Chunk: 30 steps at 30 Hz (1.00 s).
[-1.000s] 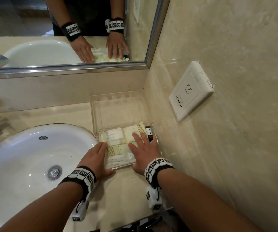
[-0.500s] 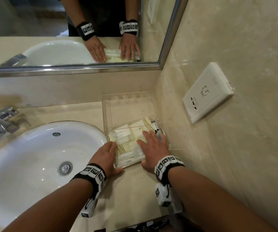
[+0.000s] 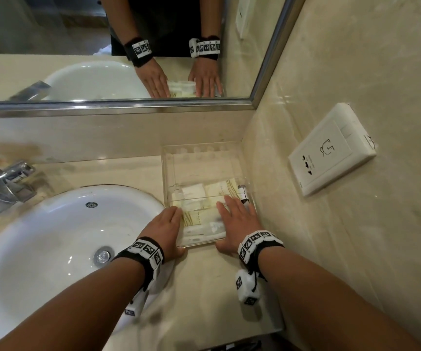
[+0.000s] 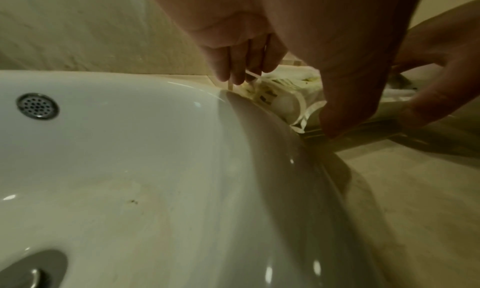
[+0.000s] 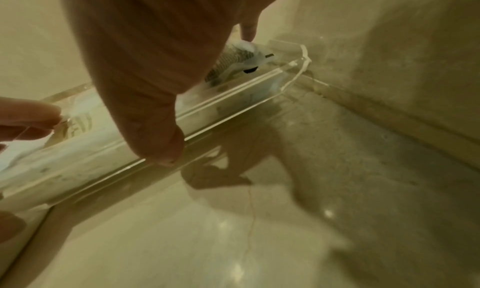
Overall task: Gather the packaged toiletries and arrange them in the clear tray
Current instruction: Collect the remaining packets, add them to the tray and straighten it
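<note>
The clear tray [image 3: 164,173] sits in the counter's corner, against the right wall. Several cream and white toiletry packets [image 3: 199,193] lie flat in its near half, with a small dark-capped item [image 3: 242,192] at the right edge. My left hand [image 3: 166,224] lies with straight fingers along the tray's left wall and the thumb at the near corner. My right hand [image 3: 237,219] rests flat over the packets on the right, its thumb against the near wall. In the left wrist view the fingers [image 4: 233,66] touch the tray edge beside the packets [image 4: 283,99]. The right wrist view shows the thumb [image 5: 155,128] on the tray's front wall [image 5: 228,105].
A white sink [image 3: 52,249] lies just left of the tray, with a chrome faucet [image 3: 4,183] at the far left. A mirror [image 3: 103,46] runs along the back wall. A white wall socket [image 3: 331,150] sits on the right wall. The counter's front edge is near my wrists.
Both hands stay at the tray in much the same pose. The right hand's fingers have drawn closer together. The head view has shifted, so everything sits further right in the picture.
</note>
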Motion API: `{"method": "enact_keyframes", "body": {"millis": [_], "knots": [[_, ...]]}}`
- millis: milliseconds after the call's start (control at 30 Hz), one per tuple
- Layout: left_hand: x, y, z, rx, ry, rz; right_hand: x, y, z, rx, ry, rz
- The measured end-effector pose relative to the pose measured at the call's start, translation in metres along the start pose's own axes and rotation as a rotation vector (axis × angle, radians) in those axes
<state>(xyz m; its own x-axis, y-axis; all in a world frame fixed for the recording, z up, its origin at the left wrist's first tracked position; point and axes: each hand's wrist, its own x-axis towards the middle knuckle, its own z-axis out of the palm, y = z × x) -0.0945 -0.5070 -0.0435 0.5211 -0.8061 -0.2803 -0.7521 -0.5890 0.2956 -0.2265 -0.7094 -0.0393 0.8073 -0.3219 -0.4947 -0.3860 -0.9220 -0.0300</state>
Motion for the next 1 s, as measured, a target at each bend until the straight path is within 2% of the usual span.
{"method": "enact_keyframes", "body": {"millis": [400,533,633,767,1000], "knots": [[0.006,-0.006,-0.002,0.071,0.002,0.016,-0.001,0.005,0.008,0.03,0.125,0.01],[0.008,-0.008,-0.006,0.165,0.01,0.061,-0.017,0.004,0.014,0.026,0.216,0.027],[0.01,-0.006,-0.006,0.243,-0.038,0.16,-0.027,0.0,0.018,0.05,0.289,-0.009],[0.01,-0.002,-0.005,0.341,-0.046,0.259,-0.029,-0.004,0.023,0.011,0.22,-0.009],[0.012,-0.005,-0.003,0.323,-0.041,0.098,-0.018,0.002,0.024,-0.029,0.088,-0.045]]}}
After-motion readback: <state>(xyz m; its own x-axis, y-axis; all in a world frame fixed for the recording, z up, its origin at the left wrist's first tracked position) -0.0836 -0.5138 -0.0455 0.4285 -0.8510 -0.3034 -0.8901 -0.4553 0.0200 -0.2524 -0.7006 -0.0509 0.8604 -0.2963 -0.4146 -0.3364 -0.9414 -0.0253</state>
